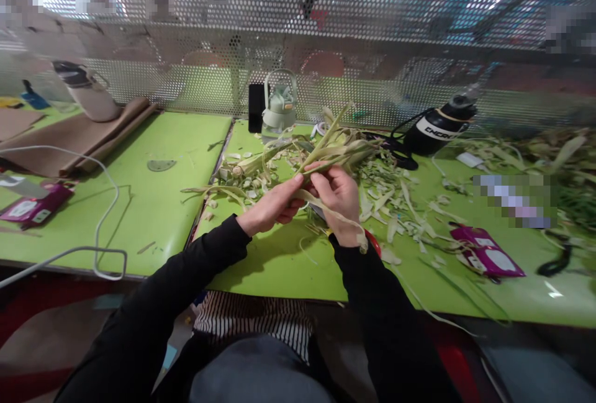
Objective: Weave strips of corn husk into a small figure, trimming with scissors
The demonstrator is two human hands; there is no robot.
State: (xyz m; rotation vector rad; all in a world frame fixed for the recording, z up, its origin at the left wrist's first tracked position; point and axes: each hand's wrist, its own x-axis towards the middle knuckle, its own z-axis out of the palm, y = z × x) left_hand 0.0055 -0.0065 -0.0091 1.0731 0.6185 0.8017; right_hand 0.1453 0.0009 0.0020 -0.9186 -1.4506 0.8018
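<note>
My left hand [274,205] and my right hand [339,199] meet above the green table [153,204], both closed on a bundle of pale green plant stalks [326,148] that points up and to the right. Long leaf strips [218,190] hang from the bundle to the left, and one curls over my right wrist. Both arms wear black sleeves. A red object [374,243] peeks out under my right wrist.
Cut leaf scraps [395,198] litter the table to the right. A clear water jug [279,111] and a black phone [256,108] stand at the back by a perforated metal screen. A black bottle [437,130] lies right. Purple packets [487,257] and a white cable [100,229] lie nearby.
</note>
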